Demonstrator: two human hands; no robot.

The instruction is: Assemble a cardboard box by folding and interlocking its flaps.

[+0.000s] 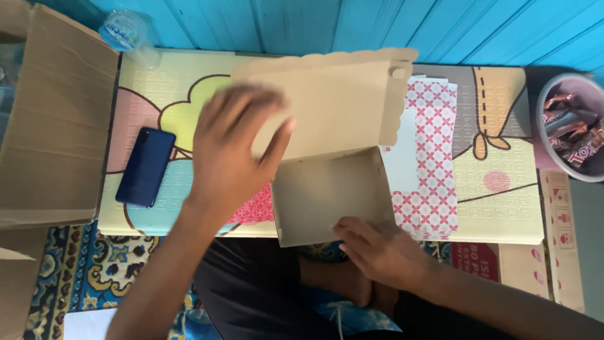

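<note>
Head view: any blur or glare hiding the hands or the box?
Head view: left hand is motion-blurred at the fingers on the box lid; right hand at the box's near edge is sharper; light is even, with no glare; phone reads clearly.

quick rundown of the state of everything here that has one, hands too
small cardboard box: open, half folded, scalloped lid raised
left hand: flat on the lid
right hand: on the box's near edge
phone: flat, screen dark
large carton: open
bowl: holds wrapped sweets
</note>
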